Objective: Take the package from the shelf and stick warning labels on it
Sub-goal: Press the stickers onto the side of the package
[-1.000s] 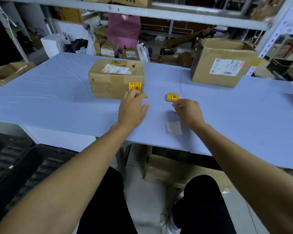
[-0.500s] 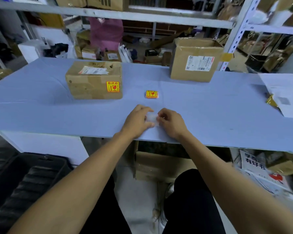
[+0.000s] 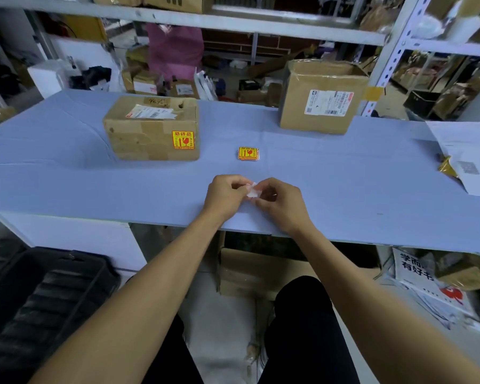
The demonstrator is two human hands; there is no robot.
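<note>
Cardboard package (image 3: 153, 128) sits at left on the blue table (image 3: 67, 173), well apart from our hands, lying flat, taped, with a white shipping slip on top and one yellow-and-red warning label (image 3: 183, 139) already on its near face, low at the right corner. Just right of it lies a small stack of the same labels (image 3: 248, 153). Nearer the table edge, our left hand (image 3: 225, 194) and right hand (image 3: 279, 199) meet, both pinching a small white scrap (image 3: 253, 191), likely a peeled backing; whether any sticker is on it we cannot tell. Risk as we judge it: the thin scrap curls or clings to our fingers, or a label folds onto itself and sticks crooked. Further right stands a taller carton (image 3: 320, 97), then loose papers (image 3: 467, 151) at the table's far end.
</note>
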